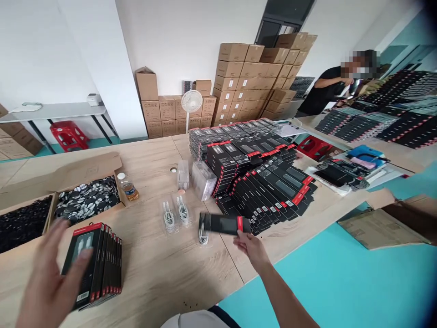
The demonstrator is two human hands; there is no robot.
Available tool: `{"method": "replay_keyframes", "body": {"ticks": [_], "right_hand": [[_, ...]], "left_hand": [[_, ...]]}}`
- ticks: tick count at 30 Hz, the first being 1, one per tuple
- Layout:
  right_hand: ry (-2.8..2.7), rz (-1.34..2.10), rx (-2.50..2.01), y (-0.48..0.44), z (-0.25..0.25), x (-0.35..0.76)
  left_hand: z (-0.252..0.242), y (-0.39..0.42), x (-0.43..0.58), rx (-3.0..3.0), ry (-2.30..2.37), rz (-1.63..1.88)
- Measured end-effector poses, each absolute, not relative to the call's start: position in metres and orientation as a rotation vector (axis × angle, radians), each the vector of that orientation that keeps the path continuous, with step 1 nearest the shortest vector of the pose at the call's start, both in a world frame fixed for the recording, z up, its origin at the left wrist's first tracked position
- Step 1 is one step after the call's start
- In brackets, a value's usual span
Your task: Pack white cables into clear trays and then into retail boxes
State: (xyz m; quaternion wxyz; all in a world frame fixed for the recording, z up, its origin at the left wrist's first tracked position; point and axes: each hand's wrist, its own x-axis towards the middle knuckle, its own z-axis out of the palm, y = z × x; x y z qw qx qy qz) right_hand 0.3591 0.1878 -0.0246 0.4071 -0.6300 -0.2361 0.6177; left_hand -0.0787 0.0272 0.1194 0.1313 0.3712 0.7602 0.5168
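Between the fingers and thumb of my right hand (251, 248) is a flat black cable box (220, 224) with a red end band. It hangs over a coiled white cable (203, 236) in a clear tray and partly hides it. My left hand (51, 278), somewhat blurred, has its fingers and thumb apart and holds nothing. It passes in front of a standing row of black-and-red cable boxes (111, 259), whose front one pictures white plugs. Two more coiled white cables (168, 216) (182, 210) lie in clear trays at the table's middle.
Stacked black packaging boxes (273, 187) spread over the table's right. Clear plastic trays (204, 180) and a drink bottle (128, 187) stand nearer the middle. An open carton (89, 200) holds black-and-white pieces. A co-worker (319, 93) stands at another table; cartons (235, 82) line the wall.
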Motion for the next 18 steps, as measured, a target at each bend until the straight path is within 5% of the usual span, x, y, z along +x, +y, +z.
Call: {"method": "replay_keyframes", "body": {"ticks": [7,13,18], "right_hand": [[-1.627,2.059,-1.21,0.171,0.007,0.281],[-1.765,1.326,-1.827,0.259,-0.012,0.245],[-1.728,1.121,-1.999,0.29,-0.047,0.225]], "left_hand": [[0.074,0.097,0.041,1.32,1.493,0.8],[0.049,0.09,0.035,1.23,1.578,0.697],[0.071,0.066,0.024,1.059,1.607,0.884]]}}
